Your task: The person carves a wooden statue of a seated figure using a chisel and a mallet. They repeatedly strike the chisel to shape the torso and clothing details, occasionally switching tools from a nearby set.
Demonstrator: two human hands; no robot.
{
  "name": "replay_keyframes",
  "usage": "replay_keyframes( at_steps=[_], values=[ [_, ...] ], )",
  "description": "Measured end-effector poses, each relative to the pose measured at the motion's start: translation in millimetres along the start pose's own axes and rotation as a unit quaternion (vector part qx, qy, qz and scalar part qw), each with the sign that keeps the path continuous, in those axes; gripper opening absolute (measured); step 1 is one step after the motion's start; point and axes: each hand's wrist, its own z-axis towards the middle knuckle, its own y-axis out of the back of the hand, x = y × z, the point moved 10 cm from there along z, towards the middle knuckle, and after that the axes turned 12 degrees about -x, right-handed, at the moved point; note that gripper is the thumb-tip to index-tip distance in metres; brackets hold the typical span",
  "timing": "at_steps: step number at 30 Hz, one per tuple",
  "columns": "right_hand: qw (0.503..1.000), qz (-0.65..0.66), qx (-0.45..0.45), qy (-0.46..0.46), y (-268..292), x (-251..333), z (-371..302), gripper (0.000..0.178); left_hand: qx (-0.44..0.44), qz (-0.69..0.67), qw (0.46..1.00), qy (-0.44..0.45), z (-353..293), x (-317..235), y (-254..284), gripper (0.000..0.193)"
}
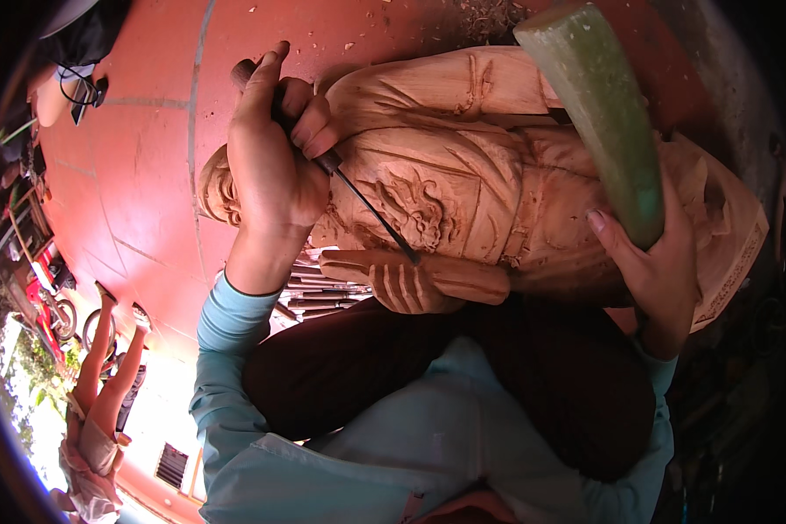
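Observation:
A carved wooden statue (489, 183) of a robed figure lies across in front of my legs, its head (223, 188) to the left. My left hand (279, 144) is closed around the handle of a carving chisel (371, 208). The slim dark shaft slants down to the right. Its tip meets or nearly meets the upper edge of a carved scroll-like piece (463, 275) held by the statue's carved hand (406, 290). My right hand (659, 266) grips a thick green mallet (598, 113) by its lower end; it is raised over the statue's lower robe.
Several chisels with wooden handles (319, 293) lie between the statue and my legs. Wood chips (489, 17) litter the red floor (148, 157) beyond the statue. A person (100, 419) stands at the far left near a red motorbike (52, 314). Someone else shows partly at upper left.

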Motion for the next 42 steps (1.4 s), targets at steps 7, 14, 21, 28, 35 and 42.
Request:
replay_keyframes(
  at_steps=[7, 14, 21, 28, 35, 42],
  values=[
    [1.0, 0.008, -0.002, 0.016, 0.2, 4.3, -1.4, 0.058, 0.005, -0.006, 1.0, -0.008, -2.0, -3.3, 2.3, 0.026],
    [1.0, 0.005, -0.004, 0.021, 0.2, 2.0, 0.5, 0.058, -0.011, 0.001, 1.0, -0.027, -3.9, -6.7, 5.6, 0.021],
    [1.0, 0.023, -0.001, -0.007, -0.6, -1.8, -2.9, 0.06, -0.056, 0.013, 0.998, -0.03, -4.3, 1.5, 15.3, 0.023],
    [0.999, 0.028, -0.002, 0.02, -0.7, 1.2, -1.2, 0.061, -0.017, -0.04, 0.999, -0.009, -0.7, 8.3, 11.3, 0.023],
    [0.999, 0.011, -0.012, 0.035, 1.7, 4.9, 2.2, 0.06, 0.191, -0.072, 0.978, 0.027, -5.8, 8.3, -50.4, 0.028],
    [1.0, 0.019, -0.001, -0.003, 2.0, -5.4, -1.4, 0.059, 0.127, -0.167, 0.962, 0.176, 0.1, 30.8, -52.7, 0.014]
  ],
)
